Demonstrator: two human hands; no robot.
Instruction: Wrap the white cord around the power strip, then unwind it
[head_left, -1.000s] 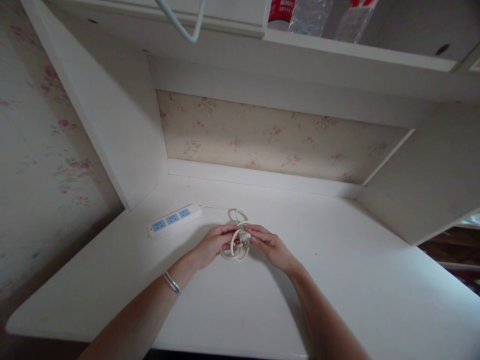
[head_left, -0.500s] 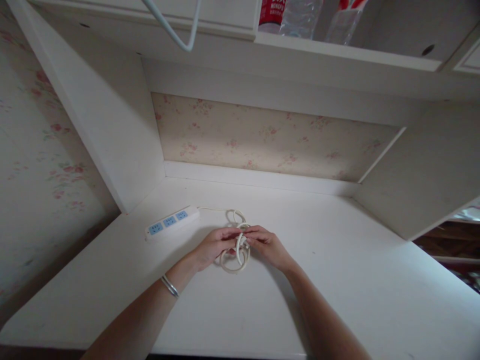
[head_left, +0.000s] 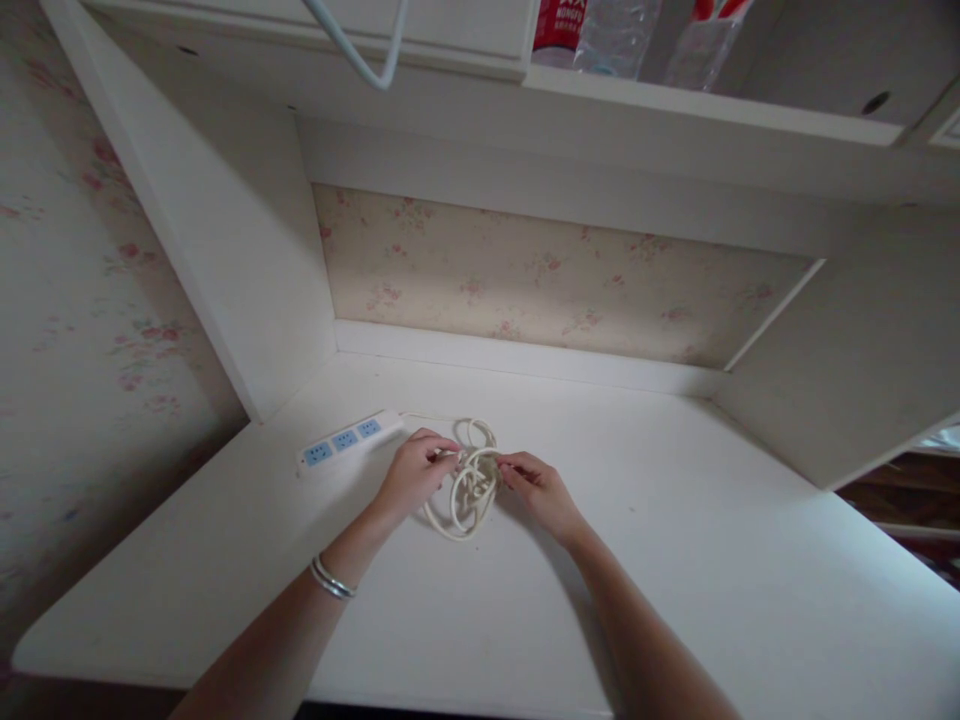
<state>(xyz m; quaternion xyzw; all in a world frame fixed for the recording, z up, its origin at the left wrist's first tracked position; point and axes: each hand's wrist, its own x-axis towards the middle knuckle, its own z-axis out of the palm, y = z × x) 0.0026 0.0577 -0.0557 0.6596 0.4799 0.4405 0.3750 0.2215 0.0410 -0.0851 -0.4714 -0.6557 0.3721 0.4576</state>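
A tangled white power cord [head_left: 474, 492] lies in loops on the white desk [head_left: 480, 620]. Its thin end runs back to a white power strip [head_left: 351, 441] with blue sockets at the left. My left hand [head_left: 417, 468] pinches part of the cord at the left side of the bundle, thumb and forefinger together. On the opposite side, my right hand [head_left: 536, 488] grips a loop between its fingertips. The cord's plug cannot be clearly made out among the loops.
Above the desk hangs a shelf [head_left: 705, 108] holding a red-labelled bottle [head_left: 559, 30] and clear plastic containers [head_left: 615, 38]. White side panels [head_left: 202, 220] stand left and right. A pale curved rod [head_left: 352, 55] hangs at the top.
My hands have moved apart, the left one shifting leftward. The cord loops between them have spread out and loosened. The view has tilted slightly.
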